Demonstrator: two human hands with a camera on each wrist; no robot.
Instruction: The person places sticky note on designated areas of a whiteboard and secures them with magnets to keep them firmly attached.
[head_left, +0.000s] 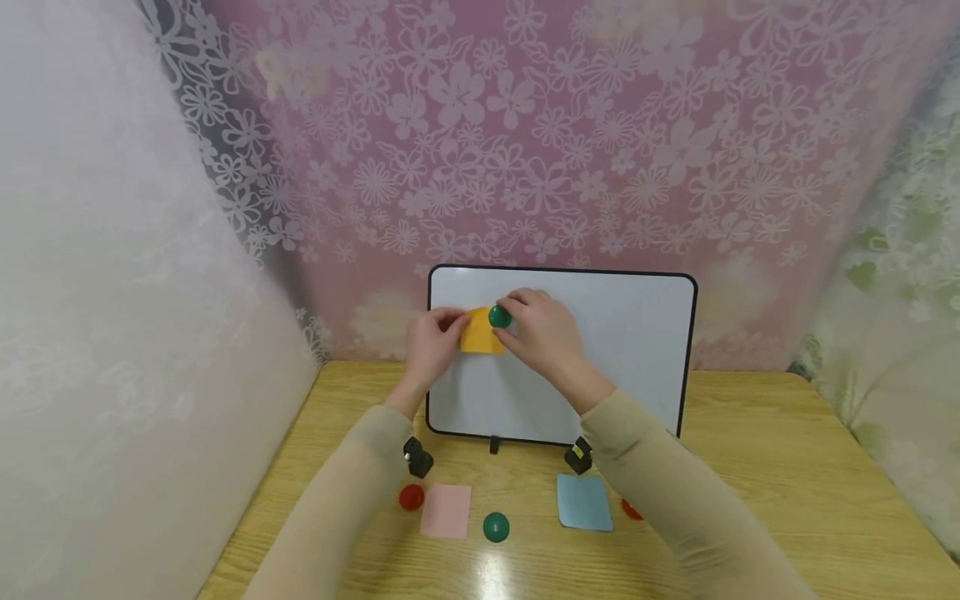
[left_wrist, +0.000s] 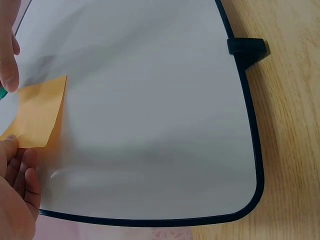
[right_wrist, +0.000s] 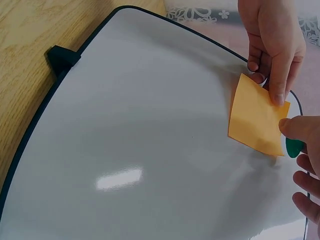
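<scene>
An orange square of note paper (head_left: 478, 336) is held up against the left part of a framed whiteboard (head_left: 622, 358). My left hand (head_left: 433, 340) pinches its left edge between thumb and fingers, seen also as the left hand (right_wrist: 274, 45) in the right wrist view. With thumb and fingers my right hand (head_left: 546, 332) grips a round green magnet (head_left: 499, 316) at the paper's upper right. In the right wrist view the green magnet (right_wrist: 294, 147) shows beside the paper's edge. Whether the magnet touches the board cannot be told.
On the wooden table (head_left: 750, 467) lie a pink note (head_left: 447, 511), a blue note (head_left: 584, 502), a second green magnet (head_left: 496, 527) and two red magnets, one a red magnet (head_left: 411, 497) at left. The right sleeve partly covers the other red magnet (head_left: 632, 509). A black foot (head_left: 494, 446) supports the board.
</scene>
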